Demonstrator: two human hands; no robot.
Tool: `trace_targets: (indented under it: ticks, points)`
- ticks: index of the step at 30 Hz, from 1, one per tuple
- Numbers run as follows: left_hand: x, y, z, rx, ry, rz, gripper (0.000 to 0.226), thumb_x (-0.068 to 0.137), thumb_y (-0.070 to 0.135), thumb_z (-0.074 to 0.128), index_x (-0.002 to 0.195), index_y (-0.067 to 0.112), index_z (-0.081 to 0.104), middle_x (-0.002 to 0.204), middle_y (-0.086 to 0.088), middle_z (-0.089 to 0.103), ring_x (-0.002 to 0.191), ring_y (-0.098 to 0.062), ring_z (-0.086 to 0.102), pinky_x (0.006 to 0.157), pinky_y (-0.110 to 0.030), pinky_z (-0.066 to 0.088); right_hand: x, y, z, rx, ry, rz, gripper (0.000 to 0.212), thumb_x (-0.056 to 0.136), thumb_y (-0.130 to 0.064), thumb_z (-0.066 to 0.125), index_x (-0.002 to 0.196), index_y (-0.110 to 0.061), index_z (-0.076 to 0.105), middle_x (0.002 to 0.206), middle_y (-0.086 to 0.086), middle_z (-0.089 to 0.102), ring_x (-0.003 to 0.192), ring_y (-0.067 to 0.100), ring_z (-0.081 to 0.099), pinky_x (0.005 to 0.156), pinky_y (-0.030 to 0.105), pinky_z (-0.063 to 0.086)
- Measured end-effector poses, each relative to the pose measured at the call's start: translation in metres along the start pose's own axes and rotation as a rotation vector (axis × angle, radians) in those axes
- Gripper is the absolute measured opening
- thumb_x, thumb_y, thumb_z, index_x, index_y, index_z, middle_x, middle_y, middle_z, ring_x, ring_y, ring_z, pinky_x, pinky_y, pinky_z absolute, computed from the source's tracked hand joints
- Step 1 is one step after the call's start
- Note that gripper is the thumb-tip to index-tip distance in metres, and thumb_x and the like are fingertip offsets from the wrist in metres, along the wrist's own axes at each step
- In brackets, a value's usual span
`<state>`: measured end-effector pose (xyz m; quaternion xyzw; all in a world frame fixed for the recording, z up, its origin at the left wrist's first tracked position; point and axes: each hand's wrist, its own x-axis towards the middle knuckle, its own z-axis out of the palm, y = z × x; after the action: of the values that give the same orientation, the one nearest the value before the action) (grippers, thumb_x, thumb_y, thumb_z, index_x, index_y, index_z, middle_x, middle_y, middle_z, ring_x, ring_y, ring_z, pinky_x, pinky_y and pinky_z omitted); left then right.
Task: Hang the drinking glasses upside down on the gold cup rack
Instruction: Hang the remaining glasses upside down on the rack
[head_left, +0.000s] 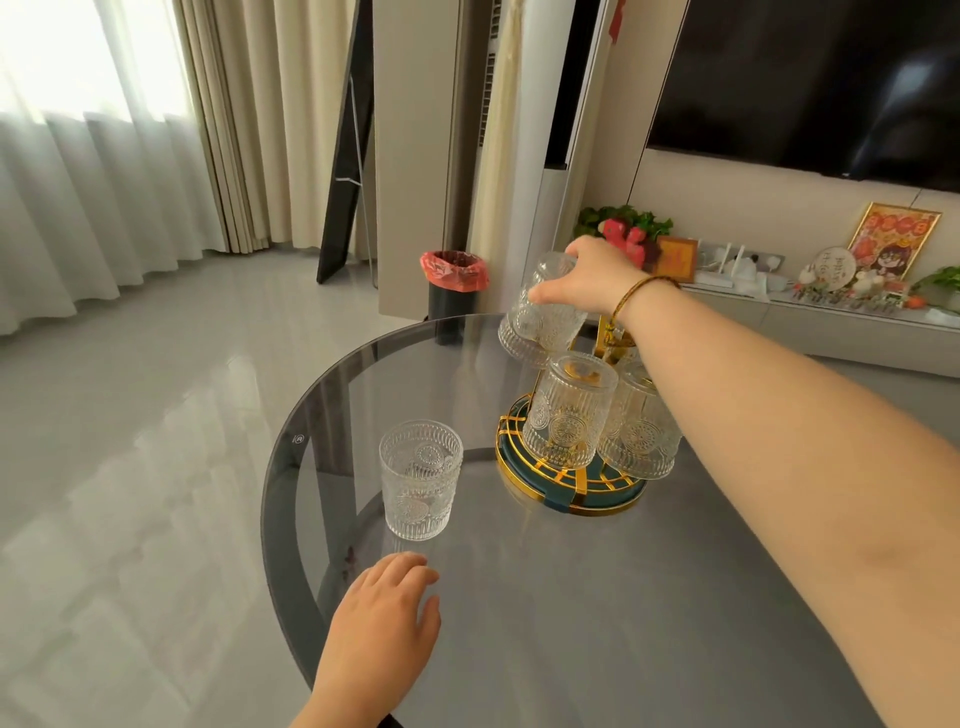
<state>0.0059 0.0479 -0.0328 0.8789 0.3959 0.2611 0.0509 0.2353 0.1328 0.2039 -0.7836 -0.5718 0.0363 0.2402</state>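
Observation:
The gold cup rack (524, 470) with a dark green round base stands on the round smoked-glass table (597, 597). Several embossed clear glasses hang on it upside down, one at the front (569, 410) and one to its right (644, 431). My right hand (592, 275) grips the bottom of another upside-down glass (545, 312) at the rack's far left side, tilted slightly. One glass (420, 478) stands upright on the table to the left of the rack. My left hand (387, 618) rests on the table just in front of that glass, fingers loosely apart, holding nothing.
The table's left edge (267, 499) curves close to the upright glass. Behind the table stands a black bin with a red liner (454, 280). A low TV console with ornaments (831, 296) runs along the right wall. Grey tiled floor lies to the left.

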Motion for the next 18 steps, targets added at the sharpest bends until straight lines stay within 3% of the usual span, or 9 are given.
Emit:
trace_targets:
  ticks: [3,12,18]
  points:
    - [0.002,-0.002,0.003,0.008,0.015,0.003,0.036,0.034,0.024,0.091,0.063,0.025,0.069,0.069,0.013,0.071,0.066,-0.003,0.068,0.054,-0.016,0.051,0.002,0.007,0.017,-0.001,-0.022,0.038,0.076,0.07,-0.038,0.068,0.129,-0.003,0.035,0.133,0.014,0.046,0.118,0.03,0.045,0.082,0.03,0.037]
    - [0.004,-0.005,0.006,-0.005,0.02,0.009,0.037,0.032,0.02,0.091,0.062,0.023,0.069,0.069,0.01,0.071,0.066,-0.005,0.069,0.048,-0.018,0.053,0.004,0.017,0.049,-0.074,-0.087,0.078,0.065,0.071,-0.036,0.066,0.121,-0.003,0.042,0.122,0.015,0.054,0.107,0.03,0.052,0.073,0.03,0.039]
    - [0.004,-0.004,0.006,-0.024,-0.002,0.011,0.04,0.028,0.021,0.091,0.061,0.024,0.069,0.068,0.012,0.071,0.065,-0.003,0.068,0.05,-0.015,0.051,0.008,0.021,0.059,-0.076,-0.135,0.092,0.071,0.072,-0.036,0.066,0.127,-0.002,0.038,0.132,0.016,0.048,0.117,0.031,0.048,0.085,0.032,0.041]
